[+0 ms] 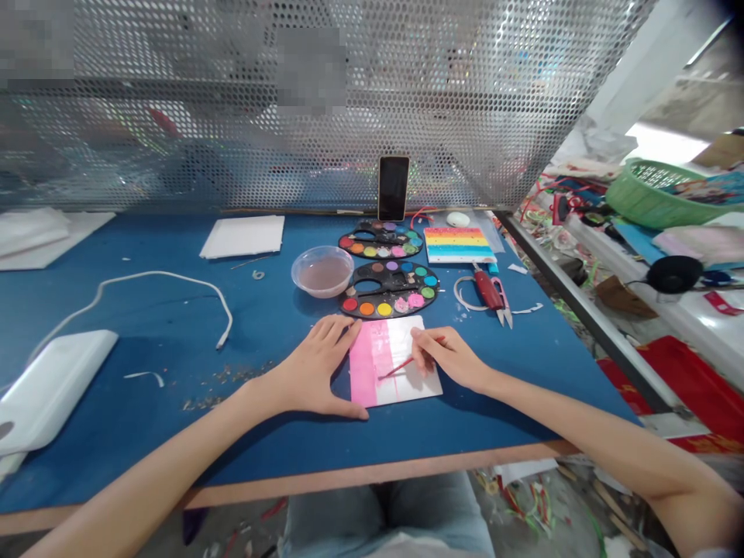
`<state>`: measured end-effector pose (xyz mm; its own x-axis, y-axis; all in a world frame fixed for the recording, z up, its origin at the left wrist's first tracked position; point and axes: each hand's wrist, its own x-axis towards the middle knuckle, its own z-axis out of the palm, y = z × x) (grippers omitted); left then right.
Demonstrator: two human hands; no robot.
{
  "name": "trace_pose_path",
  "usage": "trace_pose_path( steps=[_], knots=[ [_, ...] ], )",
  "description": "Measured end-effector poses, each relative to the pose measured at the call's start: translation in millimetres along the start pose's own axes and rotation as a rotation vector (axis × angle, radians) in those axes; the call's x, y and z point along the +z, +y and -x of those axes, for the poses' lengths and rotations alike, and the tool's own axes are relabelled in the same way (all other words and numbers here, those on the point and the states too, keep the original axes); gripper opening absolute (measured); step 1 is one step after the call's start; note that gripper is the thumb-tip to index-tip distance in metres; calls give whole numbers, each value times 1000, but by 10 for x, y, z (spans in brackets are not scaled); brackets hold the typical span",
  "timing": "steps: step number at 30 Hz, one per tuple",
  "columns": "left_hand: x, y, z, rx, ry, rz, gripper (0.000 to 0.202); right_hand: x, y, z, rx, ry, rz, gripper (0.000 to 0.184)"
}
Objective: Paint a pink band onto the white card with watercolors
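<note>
A blue workbench holds two paint palettes, a clear bowl and a pink-painted card.

Two paint palettes lie behind the card, bowl to their left.

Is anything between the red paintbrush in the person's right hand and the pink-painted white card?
Nothing visible: the red paintbrush, held in the right hand, reaches directly onto the pink-painted white card. The left hand lies at the card's left edge, beside the brush tip rather than in its way.

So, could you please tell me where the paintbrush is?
The head view shows the red paintbrush in the right hand, its tip on the pink-painted card.
</note>
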<state>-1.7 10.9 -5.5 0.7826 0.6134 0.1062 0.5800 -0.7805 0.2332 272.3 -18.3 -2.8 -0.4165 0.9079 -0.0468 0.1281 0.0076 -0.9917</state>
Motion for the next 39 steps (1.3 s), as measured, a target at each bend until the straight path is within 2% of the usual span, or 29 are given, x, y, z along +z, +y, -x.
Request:
trace_pose_path(
  steps=[18,25,31,39],
  knots=[
    [-16,21,-4,-18,-15,-8,128,-35,42,-36,-35,27,-74,60],
    [-18,13,-6,-3,-8,-4,127,-44,42,-27,14,5,-46,66],
    [-17,10,-10,-4,-11,7,128,-52,77,-44,29,19,-107,62],
    [-21,18,-9,-10,-6,20,126,-60,39,-38,70,12,-71,67]
  ],
)
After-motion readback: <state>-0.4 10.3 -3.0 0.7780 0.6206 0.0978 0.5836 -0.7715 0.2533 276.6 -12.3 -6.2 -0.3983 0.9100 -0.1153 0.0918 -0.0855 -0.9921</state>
